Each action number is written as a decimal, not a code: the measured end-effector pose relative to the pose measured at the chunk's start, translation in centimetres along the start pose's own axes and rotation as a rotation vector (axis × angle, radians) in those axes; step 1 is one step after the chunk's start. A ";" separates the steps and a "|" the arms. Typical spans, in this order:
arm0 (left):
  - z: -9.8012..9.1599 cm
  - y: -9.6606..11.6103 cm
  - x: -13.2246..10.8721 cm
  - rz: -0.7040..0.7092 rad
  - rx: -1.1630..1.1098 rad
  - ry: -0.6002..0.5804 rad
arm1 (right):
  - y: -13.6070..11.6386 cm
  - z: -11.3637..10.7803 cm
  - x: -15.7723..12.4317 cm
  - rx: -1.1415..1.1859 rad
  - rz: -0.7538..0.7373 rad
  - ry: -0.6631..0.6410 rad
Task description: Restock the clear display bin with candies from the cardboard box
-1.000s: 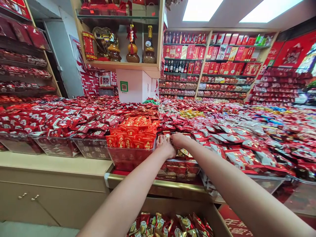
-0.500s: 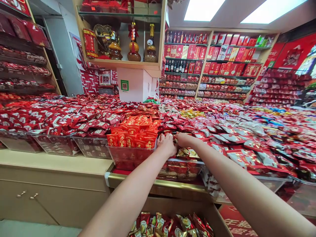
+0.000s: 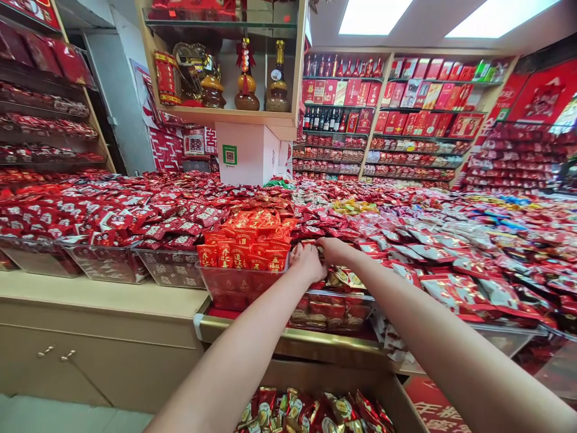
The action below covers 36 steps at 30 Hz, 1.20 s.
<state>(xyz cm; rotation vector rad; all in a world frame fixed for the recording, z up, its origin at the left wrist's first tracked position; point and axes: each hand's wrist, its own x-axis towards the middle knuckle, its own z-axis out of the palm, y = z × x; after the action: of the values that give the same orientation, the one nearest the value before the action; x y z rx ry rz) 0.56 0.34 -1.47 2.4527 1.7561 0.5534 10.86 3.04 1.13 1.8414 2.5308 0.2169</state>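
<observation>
My left hand [image 3: 309, 264] reaches into a clear plastic bin [image 3: 331, 313] of red-and-gold snack packets [image 3: 345, 278]. Its fingers are curled down among the packets, and what they hold is hidden. Close beside it, almost touching, my right hand [image 3: 336, 251] is bent inward over the same bin with fingers closed. A small gold-and-dark bit of wrapper shows between the two hands; I cannot make out which hand grips it. Left of my left hand stands a clear bin of orange-red packets [image 3: 243, 252] with gold lettering.
Below my forearms an open drawer [image 3: 383, 391] holds more red-and-gold packets. Bins of wrapped sweets cover the counter on both sides. A white box [image 3: 243, 153] supports a display cabinet [image 3: 225, 114] with bottles. Stocked shelves [image 3: 383, 120] line the back wall.
The view has shifted slightly. My hands stay together over the same bin, with the left fingers lower among the packets and the right hand slightly more bent over.
</observation>
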 end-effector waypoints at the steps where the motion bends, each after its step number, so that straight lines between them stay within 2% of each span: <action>1: -0.1 0.0 0.0 -0.001 0.004 0.003 | 0.1 0.0 0.1 0.007 0.012 -0.003; 8: 0.0 0.1 0.2 -0.012 0.002 -0.007 | -0.4 -0.3 0.4 0.029 0.021 -0.067; 23: 0.4 -0.2 0.3 -0.005 -0.058 -0.045 | -0.7 -0.2 -0.3 0.065 0.007 -0.010; 30: 0.0 -0.2 0.0 0.017 -0.056 0.002 | -1.0 -2.6 -1.7 0.038 -0.027 0.003; 36: 0.5 -0.3 0.5 0.065 -0.072 0.118 | -0.1 -5.9 -4.6 0.040 -0.019 0.182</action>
<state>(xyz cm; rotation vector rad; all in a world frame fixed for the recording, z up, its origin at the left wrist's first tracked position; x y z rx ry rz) 0.63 0.94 -1.93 2.4825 1.6704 0.7686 11.75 -2.00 6.60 1.8923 2.6886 0.3517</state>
